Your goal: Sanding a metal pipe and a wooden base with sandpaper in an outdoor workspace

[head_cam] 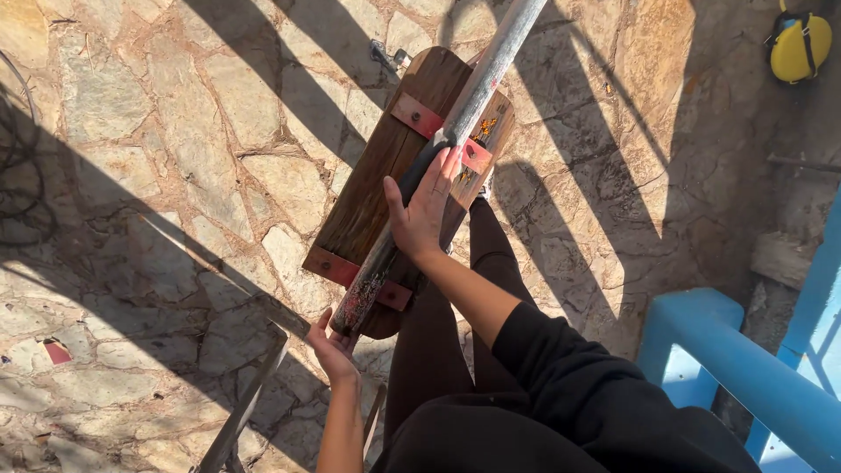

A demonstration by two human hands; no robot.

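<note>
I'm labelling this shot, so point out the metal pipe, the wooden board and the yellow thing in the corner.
metal pipe [491, 66]: head view, on its upper grey shaft.
wooden board [372, 197]: head view, on its bare brown face.
yellow thing [799, 48]: head view, on its yellow body.

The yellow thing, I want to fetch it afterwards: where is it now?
In the head view the yellow thing lies at the top right corner on the stone floor, in shadow, above the blue railing and far from both hands.

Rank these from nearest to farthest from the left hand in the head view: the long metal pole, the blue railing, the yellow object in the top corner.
Measured from the left hand:
1. Metal pole: its lower end is in that hand.
2. Blue railing: lower right, beyond the person's legs.
3. Yellow object: top right corner, across the stone paving.
</note>
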